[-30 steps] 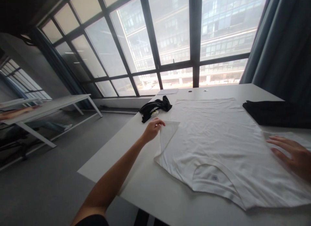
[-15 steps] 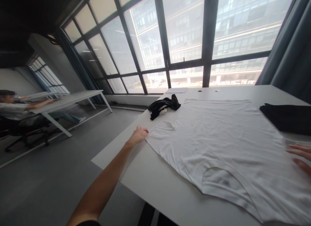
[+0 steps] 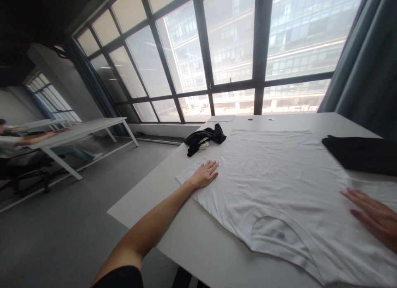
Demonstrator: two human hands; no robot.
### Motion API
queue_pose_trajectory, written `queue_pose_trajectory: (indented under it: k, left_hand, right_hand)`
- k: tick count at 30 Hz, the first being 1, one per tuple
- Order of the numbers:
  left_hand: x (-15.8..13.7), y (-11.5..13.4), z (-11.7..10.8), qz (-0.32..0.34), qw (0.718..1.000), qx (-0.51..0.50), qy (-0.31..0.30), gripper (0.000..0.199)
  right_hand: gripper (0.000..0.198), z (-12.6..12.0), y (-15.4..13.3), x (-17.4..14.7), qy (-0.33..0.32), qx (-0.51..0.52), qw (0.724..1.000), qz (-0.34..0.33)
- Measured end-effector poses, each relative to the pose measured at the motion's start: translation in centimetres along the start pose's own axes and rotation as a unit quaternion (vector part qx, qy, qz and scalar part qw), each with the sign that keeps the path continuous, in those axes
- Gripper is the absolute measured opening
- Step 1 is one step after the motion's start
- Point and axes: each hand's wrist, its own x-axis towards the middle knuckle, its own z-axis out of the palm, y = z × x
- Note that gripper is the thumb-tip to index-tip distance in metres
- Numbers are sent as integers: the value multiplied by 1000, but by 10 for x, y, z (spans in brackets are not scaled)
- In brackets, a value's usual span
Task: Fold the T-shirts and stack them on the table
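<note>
White soft-fabric T-shirt (image 3: 273,176), finely wrinkled, lies spread on smooth white table (image 3: 139,203), rounded neckline (image 3: 266,244) at near edge. Left hand (image 3: 204,174) flat on sleeve (image 3: 186,173), right hand (image 3: 372,213) outstretched at opposite side, both gripping nothing.

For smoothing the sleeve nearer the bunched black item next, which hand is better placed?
Left, most likely: the left hand lies palm down on that sleeve, while the right hand is across the white shirt, at its opposite side.

Daylight glares through the windows (image 3: 231,44) ahead of me, softly shading the white T-shirt (image 3: 273,172); the ceiling (image 3: 34,15) is near-black.
</note>
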Motion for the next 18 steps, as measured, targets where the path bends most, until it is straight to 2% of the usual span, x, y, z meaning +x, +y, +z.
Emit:
queue_pose_trajectory:
  k: [3,5,9,12,15,18]
  left_hand:
    - [-3,-2,-4,-22,1000,15,-6,66]
    - [-3,3,-8,-28,999,28,8,67]
    - [-5,20,-7,45,998,18,50,63]
    - [-10,30,-2,98,995,1,12,63]
    - [-15,31,3,101,995,17,-11,63]
    - [-18,27,3,97,995,31,-4,62]
  right_hand:
    - [62,-8,-12,2,-91,-17,996,21]
    - [62,-17,-24,5,-112,-29,993,35]
    - [61,-32,-48,9,-81,-39,995,36]
    - [62,-37,-56,7,-92,-57,993,50]
    - [61,-38,-56,3,-107,-75,989,64]
    - [58,-39,-54,-3,-97,-86,990,54]
